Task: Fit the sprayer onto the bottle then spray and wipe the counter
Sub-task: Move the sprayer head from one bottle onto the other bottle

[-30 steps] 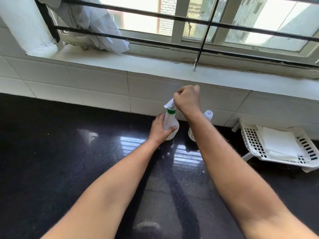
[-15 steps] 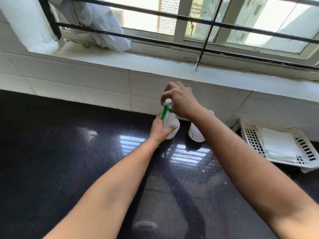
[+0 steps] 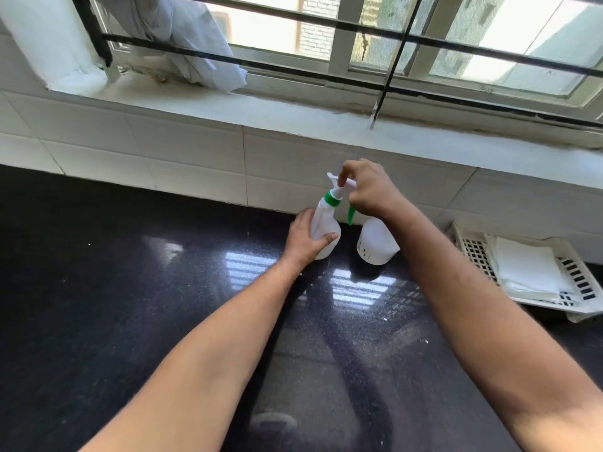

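A white spray bottle (image 3: 323, 223) stands on the black counter (image 3: 130, 288) near the tiled wall. My left hand (image 3: 305, 239) grips its body, thumb across the front. A white sprayer head (image 3: 337, 187) with a green collar and green trigger sits on the bottle's neck. My right hand (image 3: 368, 190) pinches the sprayer head from above and the right. A second white bottle (image 3: 375, 246) stands just right of the first, its top hidden behind my right wrist.
A white slotted basket (image 3: 574, 278) holding folded white cloths (image 3: 525, 269) sits at the counter's right, against the wall. A tiled backsplash and a window ledge (image 3: 293, 115) with black bars run behind the bottles. A bundled cloth (image 3: 195, 44) hangs at the window.
My right hand has turned on the sprayer head: the green trigger was on the left half a second ago and now points down on the right. My left hand has kept its hold.
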Motion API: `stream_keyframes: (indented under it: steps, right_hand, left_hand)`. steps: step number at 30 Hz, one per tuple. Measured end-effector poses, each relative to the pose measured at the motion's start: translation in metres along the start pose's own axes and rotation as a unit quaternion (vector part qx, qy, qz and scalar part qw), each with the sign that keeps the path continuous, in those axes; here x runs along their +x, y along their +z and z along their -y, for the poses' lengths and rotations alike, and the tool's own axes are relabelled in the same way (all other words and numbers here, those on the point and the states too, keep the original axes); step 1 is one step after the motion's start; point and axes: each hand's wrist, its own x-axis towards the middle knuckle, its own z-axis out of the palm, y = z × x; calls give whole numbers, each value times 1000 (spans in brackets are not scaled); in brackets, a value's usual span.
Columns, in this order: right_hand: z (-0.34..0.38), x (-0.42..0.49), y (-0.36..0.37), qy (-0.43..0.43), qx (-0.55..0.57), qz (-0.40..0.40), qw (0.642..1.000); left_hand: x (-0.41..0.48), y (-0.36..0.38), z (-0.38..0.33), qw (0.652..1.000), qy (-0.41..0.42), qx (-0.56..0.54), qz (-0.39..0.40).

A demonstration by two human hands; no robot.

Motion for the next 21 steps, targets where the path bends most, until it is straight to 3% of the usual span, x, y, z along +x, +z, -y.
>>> stream_keyframes:
  steps: [7,11,15,18,21]
  right_hand:
    - [16,22,3,-154,-114,25,981]
    - [15,19,1,-196,-164,22,967]
    - [8,12,-3,-180,-245,-64,950]
    - [1,9,-2,-140,-205,-136,959]
    - [-7,14,0,-81,-61,-152,983]
  left_hand:
    - [0,-1,0,1000,-13,0,11]
    - [0,-2,0,1000,-9,3,13]
    - [0,0,2,1000,-10,14,12]
    - [1,0,2,1000,-11,21,12]
    - [2,1,0,999,-16,39,18]
